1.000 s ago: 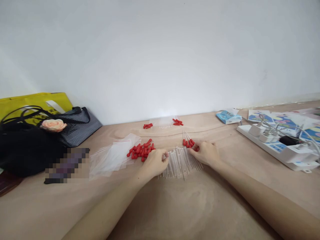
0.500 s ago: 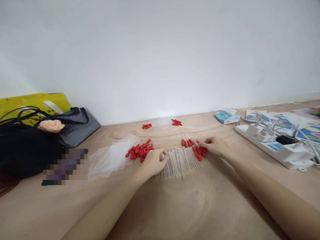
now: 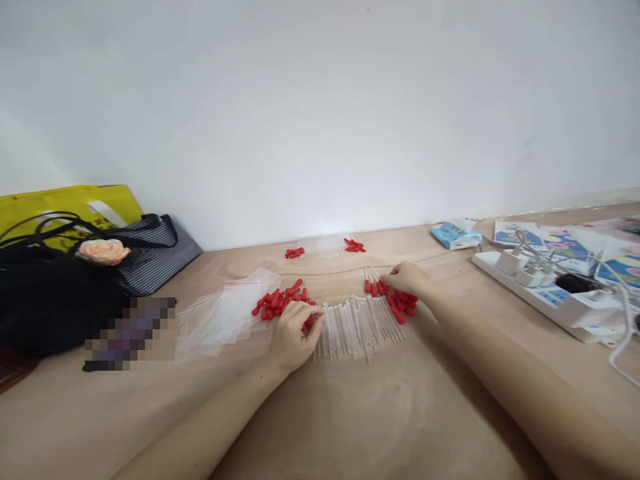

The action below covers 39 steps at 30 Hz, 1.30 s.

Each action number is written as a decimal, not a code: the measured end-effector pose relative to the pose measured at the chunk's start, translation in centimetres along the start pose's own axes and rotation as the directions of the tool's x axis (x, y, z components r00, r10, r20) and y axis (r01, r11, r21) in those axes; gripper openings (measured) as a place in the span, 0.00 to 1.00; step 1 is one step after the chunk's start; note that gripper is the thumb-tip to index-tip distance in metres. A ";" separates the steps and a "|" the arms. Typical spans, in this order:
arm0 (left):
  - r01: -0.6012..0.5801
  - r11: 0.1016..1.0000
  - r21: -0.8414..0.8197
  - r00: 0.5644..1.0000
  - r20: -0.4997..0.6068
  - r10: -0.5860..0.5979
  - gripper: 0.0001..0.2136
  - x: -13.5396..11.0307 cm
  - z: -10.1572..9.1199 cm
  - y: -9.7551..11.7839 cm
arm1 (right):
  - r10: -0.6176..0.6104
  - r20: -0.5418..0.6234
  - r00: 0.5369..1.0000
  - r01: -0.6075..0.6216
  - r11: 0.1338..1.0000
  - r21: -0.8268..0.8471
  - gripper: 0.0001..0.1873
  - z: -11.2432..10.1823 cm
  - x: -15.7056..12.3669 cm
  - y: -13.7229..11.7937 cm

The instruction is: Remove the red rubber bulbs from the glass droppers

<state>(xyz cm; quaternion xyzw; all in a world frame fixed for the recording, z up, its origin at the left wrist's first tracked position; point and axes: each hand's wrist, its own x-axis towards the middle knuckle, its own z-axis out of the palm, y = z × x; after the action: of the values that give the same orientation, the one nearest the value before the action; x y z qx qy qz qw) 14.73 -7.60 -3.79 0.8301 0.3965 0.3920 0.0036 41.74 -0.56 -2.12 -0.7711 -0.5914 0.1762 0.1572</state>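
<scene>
My left hand (image 3: 297, 337) is closed in a pinch at the left end of a row of clear glass dropper tubes (image 3: 345, 333). What its fingertips hold is hidden. Red rubber bulbs (image 3: 273, 303) lie in a pile beside and partly behind that hand, one showing between thumb and fingers. Farther right, my right hand (image 3: 407, 279) pinches a dropper beside a small fan of droppers (image 3: 373, 287), whose red bulbs point toward me. More red bulbs (image 3: 400, 307) lie just below the right hand, over the right end of the tubes.
Clear zip bags (image 3: 227, 310) lie left of the bulbs. Bagged droppers with red bulbs (image 3: 355, 245) lie near the wall. On the right are a white power strip (image 3: 540, 293), a tissue pack (image 3: 455, 235) and printed cards (image 3: 570, 247). Bags (image 3: 160, 253) stand left.
My right hand has moved left from the loose red bulbs to the fan of droppers. My left hand has shifted slightly left and toward me at the tubes' end.
</scene>
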 end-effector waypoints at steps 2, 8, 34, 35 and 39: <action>0.008 1.000 -0.006 1.000 0.030 -0.008 0.06 0.0 0.0 0.1 | 0.016 0.017 1.000 -0.015 1.000 -0.012 0.12 0.4 0.6 -0.8; 0.013 1.000 -0.014 0.999 0.045 -0.012 0.05 -0.1 -0.1 0.2 | 0.041 0.060 0.997 -0.043 0.999 0.033 0.05 0.5 1.4 -1.9; -0.072 0.969 0.238 0.997 0.051 0.062 0.09 1.0 -0.2 1.9 | -0.467 -0.716 0.518 0.681 0.732 0.016 0.14 3.2 -9.9 -2.0; -0.112 0.964 0.239 0.993 0.062 0.100 0.09 0.9 -0.1 1.8 | -0.570 -0.687 0.450 0.711 0.694 -0.111 0.14 3.3 -10.1 -1.5; -0.213 0.950 0.228 0.977 0.052 0.206 0.09 0.4 0.4 1.9 | -0.813 -0.514 0.274 0.785 0.498 -0.369 0.12 4.0 -10.3 -0.5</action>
<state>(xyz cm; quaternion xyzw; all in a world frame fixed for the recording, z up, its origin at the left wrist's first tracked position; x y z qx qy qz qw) 16.39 -8.51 -3.22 0.8675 0.3493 0.3294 -0.1298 36.97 -10.26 -4.56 -0.3816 -0.8088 -0.2087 0.3957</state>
